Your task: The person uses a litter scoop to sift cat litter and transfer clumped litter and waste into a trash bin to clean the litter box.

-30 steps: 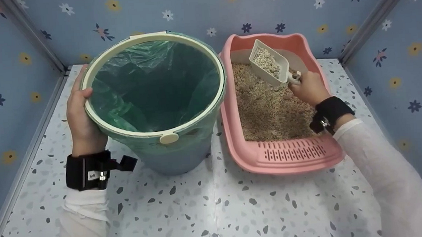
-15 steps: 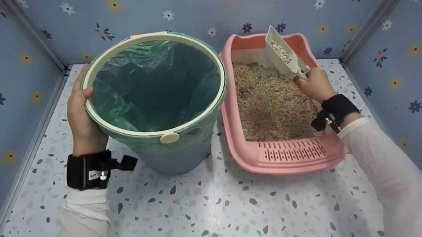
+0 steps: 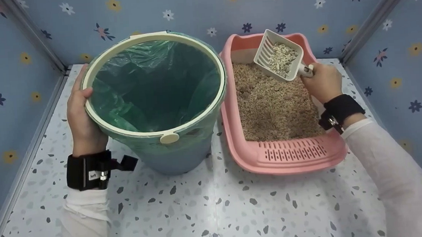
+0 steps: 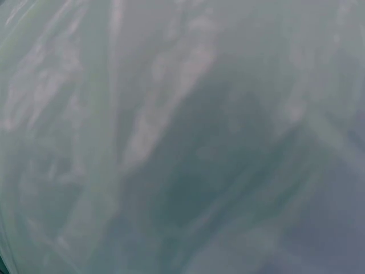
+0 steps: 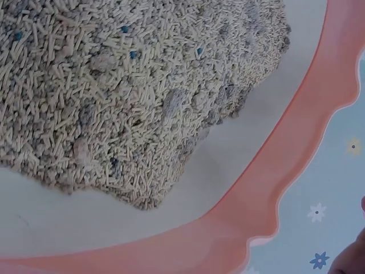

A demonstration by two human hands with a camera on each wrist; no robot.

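My left hand (image 3: pixel 82 111) holds the side of a trash bin (image 3: pixel 176 157), thumb over its cream rim and fingers along the outside. A green plastic bag (image 3: pixel 149 74) lines the bin and folds over the rim. My right hand (image 3: pixel 322 82) grips the handle of a pale slotted litter scoop (image 3: pixel 264 58). Pellets of litter (image 3: pixel 282 57) lie in the scoop, which is over the back of a pink litter box (image 3: pixel 234 139). More litter (image 5: pixel 137 103) covers the box floor. The left wrist view shows only blurred bag film (image 4: pixel 188 142) over the bin.
The litter box stands right of the bin, its slotted front ledge (image 3: pixel 293 153) facing me. Both are on a speckled white surface (image 3: pixel 187 211). Blue flowered panels (image 3: pixel 189 10) close in the back and sides.
My right hand has moved a little right with the scoop. The scoop tipped up on its side, then turned flatter, showing its slots and litter. My left hand and the bin stay still.
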